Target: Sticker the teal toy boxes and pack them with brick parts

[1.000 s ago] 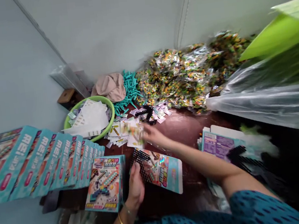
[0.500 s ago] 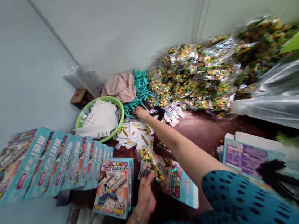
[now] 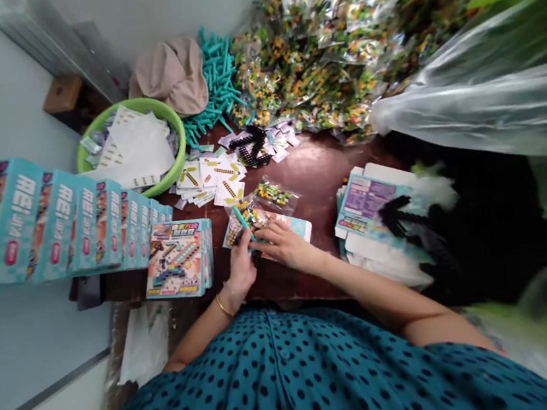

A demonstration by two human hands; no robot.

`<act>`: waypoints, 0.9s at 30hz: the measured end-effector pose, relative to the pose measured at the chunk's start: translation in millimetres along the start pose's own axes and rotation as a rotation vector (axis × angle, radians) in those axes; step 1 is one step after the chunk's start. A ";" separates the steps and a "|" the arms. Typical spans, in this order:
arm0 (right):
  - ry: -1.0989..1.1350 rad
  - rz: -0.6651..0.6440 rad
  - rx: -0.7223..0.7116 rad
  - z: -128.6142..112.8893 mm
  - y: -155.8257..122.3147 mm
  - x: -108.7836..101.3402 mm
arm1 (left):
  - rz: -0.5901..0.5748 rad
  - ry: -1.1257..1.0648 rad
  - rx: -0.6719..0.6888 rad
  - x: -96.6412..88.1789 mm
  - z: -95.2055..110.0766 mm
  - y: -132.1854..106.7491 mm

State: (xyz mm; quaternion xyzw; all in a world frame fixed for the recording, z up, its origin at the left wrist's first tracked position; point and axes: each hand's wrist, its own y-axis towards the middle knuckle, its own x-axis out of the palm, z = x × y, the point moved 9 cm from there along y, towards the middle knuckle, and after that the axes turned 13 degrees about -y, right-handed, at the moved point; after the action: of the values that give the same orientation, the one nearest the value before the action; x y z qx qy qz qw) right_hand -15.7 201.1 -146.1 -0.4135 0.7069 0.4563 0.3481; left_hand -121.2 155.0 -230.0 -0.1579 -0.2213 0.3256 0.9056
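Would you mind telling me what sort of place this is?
Probably a toy-kit packing area, judging by the row of matching boxes, the heap of bagged colourful pieces and the pile of teal sticks.

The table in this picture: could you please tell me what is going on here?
A person's left hand holds a clear bag of colourful pieces with a teal stick over it; the right hand is close against them. A printed carton lies partly under the right hand. A second clear bag lies just beyond, on the table. A stack of boxes sits to the left.
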 end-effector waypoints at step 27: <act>0.936 0.320 0.857 47.1 -125.4 -9.9 | -0.350 0.857 0.934 79.1 73.4 -81.7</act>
State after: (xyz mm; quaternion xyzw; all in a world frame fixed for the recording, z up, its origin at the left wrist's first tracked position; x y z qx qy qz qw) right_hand 107.0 217.3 -198.4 -0.2827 0.9558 -0.0480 0.0655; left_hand -61.2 157.2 -108.7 0.1745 0.3010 0.1435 0.9265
